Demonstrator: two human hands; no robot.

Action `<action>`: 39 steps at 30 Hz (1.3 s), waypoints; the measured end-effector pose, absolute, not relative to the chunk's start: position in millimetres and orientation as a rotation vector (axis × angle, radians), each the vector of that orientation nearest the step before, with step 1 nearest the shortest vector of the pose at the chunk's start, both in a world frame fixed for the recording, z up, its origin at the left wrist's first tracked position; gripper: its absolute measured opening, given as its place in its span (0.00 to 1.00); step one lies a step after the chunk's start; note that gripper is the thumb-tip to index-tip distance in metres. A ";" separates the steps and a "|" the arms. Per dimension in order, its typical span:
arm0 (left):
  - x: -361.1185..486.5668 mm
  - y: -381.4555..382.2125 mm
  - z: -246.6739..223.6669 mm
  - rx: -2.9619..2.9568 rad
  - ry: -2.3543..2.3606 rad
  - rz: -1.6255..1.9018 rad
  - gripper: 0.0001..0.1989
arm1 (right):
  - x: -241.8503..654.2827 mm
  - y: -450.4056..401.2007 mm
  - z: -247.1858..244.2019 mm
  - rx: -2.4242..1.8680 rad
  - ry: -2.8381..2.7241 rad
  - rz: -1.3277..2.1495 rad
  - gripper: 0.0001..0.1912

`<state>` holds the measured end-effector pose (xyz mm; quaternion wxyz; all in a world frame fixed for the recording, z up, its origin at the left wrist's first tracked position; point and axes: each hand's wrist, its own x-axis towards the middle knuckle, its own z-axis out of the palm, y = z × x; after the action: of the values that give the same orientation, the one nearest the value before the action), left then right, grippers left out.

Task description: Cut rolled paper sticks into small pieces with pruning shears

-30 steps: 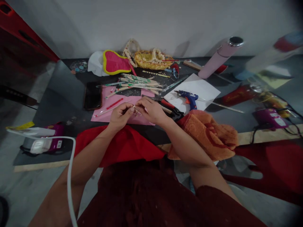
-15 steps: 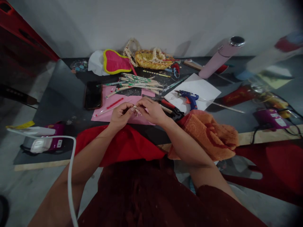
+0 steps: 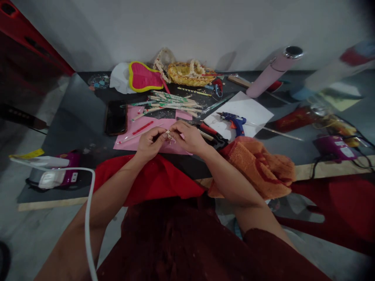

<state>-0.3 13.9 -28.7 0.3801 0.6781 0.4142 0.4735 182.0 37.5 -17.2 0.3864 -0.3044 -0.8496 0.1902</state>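
Observation:
My left hand (image 3: 150, 142) and my right hand (image 3: 188, 136) meet over a pink sheet of paper (image 3: 124, 143). Between their fingertips they pinch a small cream-coloured piece (image 3: 169, 135) with knobbly bits on it; its exact kind is too small to tell. Both hands are closed, with the fingers curled. A red pen-like stick (image 3: 142, 128) lies on the paper left of my hands. Just beyond are several pale chopstick-like sticks (image 3: 175, 102) in printed wrappers. Beside my right hand are red-and-black handled pliers (image 3: 213, 132), partly hidden.
A blue glue gun (image 3: 234, 121) rests on white paper (image 3: 258, 107). Behind stand a wicker basket (image 3: 183, 76) and a pink flask (image 3: 274, 72). A phone (image 3: 116, 117) lies left, an orange towel (image 3: 258, 166) right, a red cloth (image 3: 164, 179) in front. A white cable (image 3: 88, 210) crosses my left arm.
The small cream piece has turned slightly between my fingertips. Both hands stay in nearly the same place, and the view has shifted very slightly.

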 end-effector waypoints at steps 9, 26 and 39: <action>-0.3 11.6 -30.2 1.726 1.094 1.192 0.08 | 180.6 37.3 -17.6 -0.777 -2.141 0.502 0.04; 0.1 9.2 -25.8 1.840 1.167 1.186 0.08 | 180.0 36.0 -15.5 -0.801 -2.145 0.507 0.06; -2.9 8.9 -24.8 1.952 1.334 1.124 0.08 | 178.3 36.7 -12.7 -0.910 -2.203 0.553 0.06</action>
<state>-2.9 8.9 -24.8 0.2590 0.7203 0.4921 0.4146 178.3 36.7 -12.7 0.3403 -0.3497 -0.8466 0.2126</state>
